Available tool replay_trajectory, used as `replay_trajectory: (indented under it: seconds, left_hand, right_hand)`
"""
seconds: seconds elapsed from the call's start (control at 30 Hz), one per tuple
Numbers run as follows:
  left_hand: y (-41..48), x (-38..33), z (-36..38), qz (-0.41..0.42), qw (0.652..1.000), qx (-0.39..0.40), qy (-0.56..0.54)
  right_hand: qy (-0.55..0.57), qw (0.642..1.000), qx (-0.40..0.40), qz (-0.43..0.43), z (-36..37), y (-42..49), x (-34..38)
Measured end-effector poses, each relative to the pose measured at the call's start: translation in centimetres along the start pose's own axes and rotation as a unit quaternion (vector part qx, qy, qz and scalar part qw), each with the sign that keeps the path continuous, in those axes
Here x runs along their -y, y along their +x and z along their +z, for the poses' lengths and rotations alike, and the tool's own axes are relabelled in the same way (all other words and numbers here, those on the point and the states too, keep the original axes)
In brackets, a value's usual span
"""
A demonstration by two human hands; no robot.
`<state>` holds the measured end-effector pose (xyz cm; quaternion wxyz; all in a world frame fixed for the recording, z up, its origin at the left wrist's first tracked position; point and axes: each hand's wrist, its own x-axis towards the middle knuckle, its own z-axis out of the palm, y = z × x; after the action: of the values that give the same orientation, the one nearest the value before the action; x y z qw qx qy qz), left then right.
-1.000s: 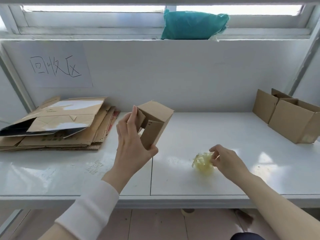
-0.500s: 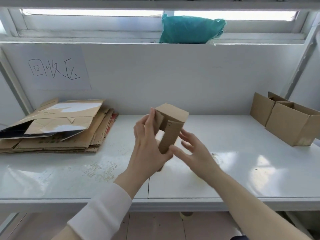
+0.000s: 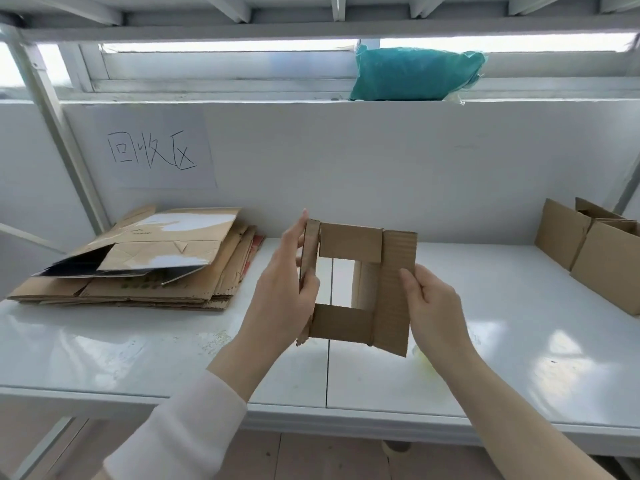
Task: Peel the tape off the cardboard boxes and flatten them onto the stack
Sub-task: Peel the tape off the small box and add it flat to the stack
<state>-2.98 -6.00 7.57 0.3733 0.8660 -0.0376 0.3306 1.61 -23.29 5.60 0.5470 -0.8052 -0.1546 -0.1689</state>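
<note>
Broadly, a white table (image 3: 138, 358) spans the whole view, its glossy top backed by a white wall. Above that wall runs a window ledge, where a teal bag (image 3: 415, 74) lies on its side.

On the left of the table sits the stack (image 3: 166, 285) of flattened cardboard. Its sheets lie roughly flat, and the top piece is partly white and lifted at its front edge. At the far right, against the wall, stand two open boxes (image 3: 606, 268), touching each other and well apart from the stack. A paper sign (image 3: 156, 150) with handwritten characters is stuck on the wall above the stack.

The small box (image 3: 349, 244) is held in the air above the middle of the table, between the stack and the two open boxes and nearer the stack. It is open at both ends, with its flaps spread outward, so the table shows through its middle.

The left hand (image 3: 280, 299), in a white sleeve (image 3: 183, 427), pinches the box's left flap. Its thumb presses the inner face and its fingers lie straight along the outer side. The right hand (image 3: 433, 306), bare-armed, grips the right flap, thumb on the near face and fingers curled behind it.

A faint yellowish patch (image 3: 422, 355) shows on the table just under the right hand, too hidden to identify.
</note>
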Motion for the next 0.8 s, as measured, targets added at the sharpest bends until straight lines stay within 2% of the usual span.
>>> replay_trajectory:
  seconds: [0.1,0.13,0.2,0.23,0.27,0.33,0.43,0.5,0.57,0.6,0.67,0.7,0.77,0.8]
  left_hand:
    - [1.2,-0.7,-1.1,0.05,0.99,0.006,0.135]
    - [1.7,-0.8,-1.4,0.081,0.974,-0.001,0.212]
    - [2.6,-1.2,-1.8,0.138,0.919,0.01,0.37]
    - [2.9,-1.4,-1.9,0.149,0.894,0.037,0.421]
    - [3.1,-1.5,-1.8,0.142,0.884,0.066,0.44]
    - [3.3,-1.4,-2.1,0.125,0.895,0.086,0.419]
    - [3.4,-0.8,-3.3,0.105,0.915,0.054,0.385]
    - [3.8,-0.2,-4.3,0.07,0.926,0.047,0.368]
    - [4.1,0.2,-4.9,0.046,0.934,0.035,0.352]
    - [4.1,0.3,-5.2,0.036,0.937,0.03,0.347]
    - [4.2,0.5,-6.1,0.006,0.947,0.019,0.32]
    - [4.2,0.9,-6.9,-0.015,0.962,0.01,0.274]
    - [4.1,1.7,-8.3,-0.071,0.995,0.018,0.07]
    - [3.9,2.2,-8.8,-0.086,0.996,0.023,-0.025]
  right_hand:
    - [-0.081,0.992,-0.015,-0.093,0.0,0.3,1.0]
    - [-0.113,0.987,-0.019,-0.114,0.4,0.4,1.2]
    - [-0.169,0.969,-0.037,-0.174,0.8,0.6,1.8]
    - [-0.187,0.961,-0.041,-0.202,0.9,0.7,2.1]
    - [-0.196,0.954,-0.04,-0.221,0.8,0.7,2.4]
    - [-0.179,0.957,-0.01,-0.227,0.6,1.0,2.2]
    - [-0.125,0.958,0.109,-0.235,-0.2,0.6,1.5]
    - [-0.191,0.925,0.185,-0.272,-0.3,-0.3,1.2]
    - [-0.288,0.878,0.203,-0.325,0.2,-0.8,0.5]
    - [-0.284,0.879,0.202,-0.325,0.4,-0.9,0.4]
    - [-0.213,0.912,0.181,-0.3,0.5,-0.8,0.2]
    - [-0.146,0.936,0.15,-0.283,0.6,-0.6,0.0]
    - [-0.026,0.978,0.072,-0.196,0.3,-0.3,0.6]
    - [0.029,0.988,0.043,-0.145,0.2,-0.1,0.8]
